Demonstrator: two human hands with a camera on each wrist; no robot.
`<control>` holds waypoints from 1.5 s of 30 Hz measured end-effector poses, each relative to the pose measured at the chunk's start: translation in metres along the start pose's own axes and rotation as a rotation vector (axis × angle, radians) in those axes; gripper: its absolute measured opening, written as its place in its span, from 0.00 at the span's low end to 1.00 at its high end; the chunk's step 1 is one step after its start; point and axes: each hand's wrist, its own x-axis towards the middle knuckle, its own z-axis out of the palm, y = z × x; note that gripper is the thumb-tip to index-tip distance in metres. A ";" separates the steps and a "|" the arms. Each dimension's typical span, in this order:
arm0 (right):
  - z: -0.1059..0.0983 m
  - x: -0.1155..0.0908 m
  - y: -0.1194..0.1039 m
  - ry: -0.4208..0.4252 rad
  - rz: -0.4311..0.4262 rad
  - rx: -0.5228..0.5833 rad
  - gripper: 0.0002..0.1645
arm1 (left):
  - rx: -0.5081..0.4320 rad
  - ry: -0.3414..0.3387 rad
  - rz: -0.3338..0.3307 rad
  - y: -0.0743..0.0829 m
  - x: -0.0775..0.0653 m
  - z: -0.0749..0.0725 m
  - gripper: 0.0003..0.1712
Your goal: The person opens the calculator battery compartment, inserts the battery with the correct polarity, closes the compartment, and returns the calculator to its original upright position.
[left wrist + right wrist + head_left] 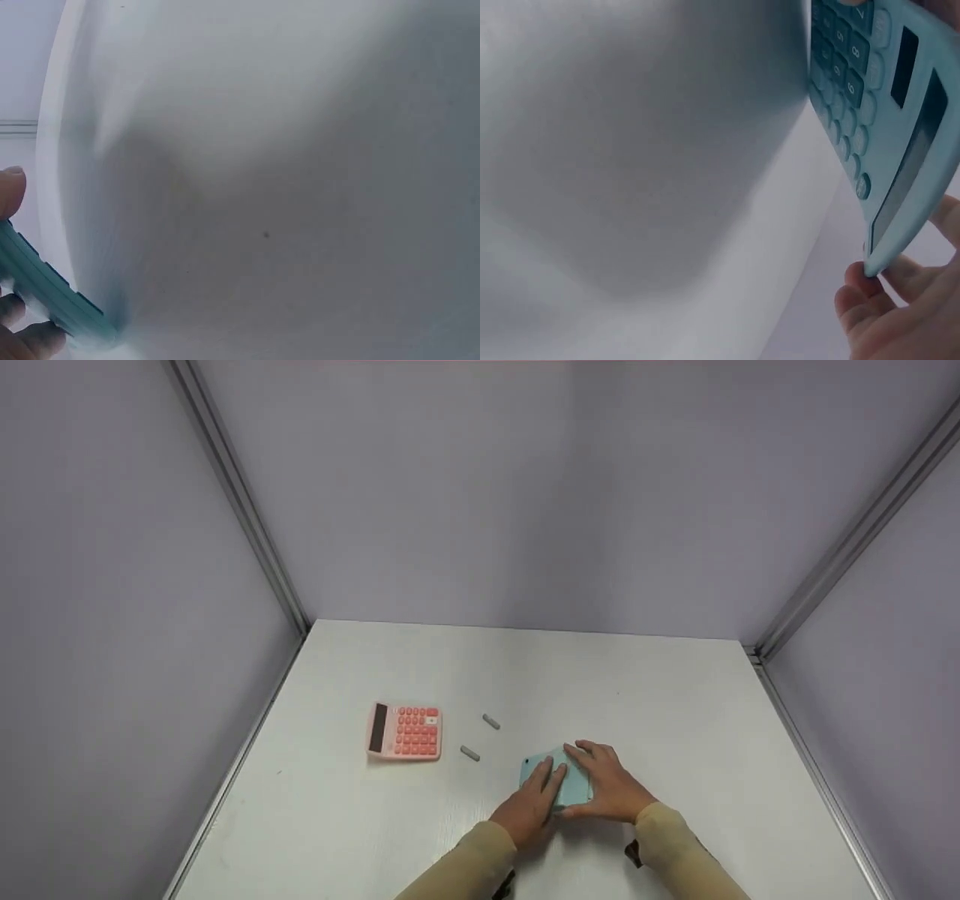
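Observation:
A light blue calculator [575, 786] is held near the front of the white table, its plain back facing up in the head view. My left hand [525, 808] grips it from the left, with fingers lying over its back. My right hand [611, 787] grips its right side, fingers at the far edge and thumb at the near edge. The right wrist view shows the tilted keys and display of the calculator [881, 127], with fingertips pinching one corner. Seen edge-on in the left wrist view, the calculator [52, 289] sits between a thumb and fingers.
To the left lies a pink calculator [405, 732], keys up. Between the calculators are two short grey rods, one farther rod [491, 721] and one nearer rod [470, 753]. Pale panels [450, 495] enclose the white table [337, 817] at the back and sides.

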 end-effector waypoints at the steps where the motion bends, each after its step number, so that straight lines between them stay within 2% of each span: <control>1: -0.002 0.000 -0.001 0.005 -0.006 0.002 0.68 | -0.007 0.010 0.003 0.000 0.000 0.000 0.45; 9: -0.014 0.002 -0.007 0.048 -0.052 0.020 0.71 | -0.068 0.065 0.010 -0.003 0.000 -0.006 0.47; 13: -0.016 0.002 -0.009 0.058 -0.048 0.017 0.71 | -0.111 0.066 -0.013 -0.003 0.001 -0.009 0.46; 22: -0.018 0.003 -0.013 0.129 -0.044 0.074 0.65 | -0.262 0.066 -0.082 -0.001 0.002 -0.014 0.48; 31: -0.016 0.003 -0.013 0.190 -0.070 0.068 0.63 | -0.420 0.062 -0.126 -0.001 0.001 -0.013 0.53; 36: -0.016 0.003 -0.014 0.214 -0.041 0.137 0.62 | -0.495 0.109 -0.120 -0.001 0.001 -0.012 0.50; 41: -0.013 0.003 -0.016 0.204 0.030 0.185 0.58 | -0.493 0.156 -0.117 -0.002 0.002 -0.012 0.46; 45: -0.009 0.004 -0.016 0.224 0.035 0.173 0.54 | -0.420 0.167 -0.105 -0.001 0.003 -0.010 0.52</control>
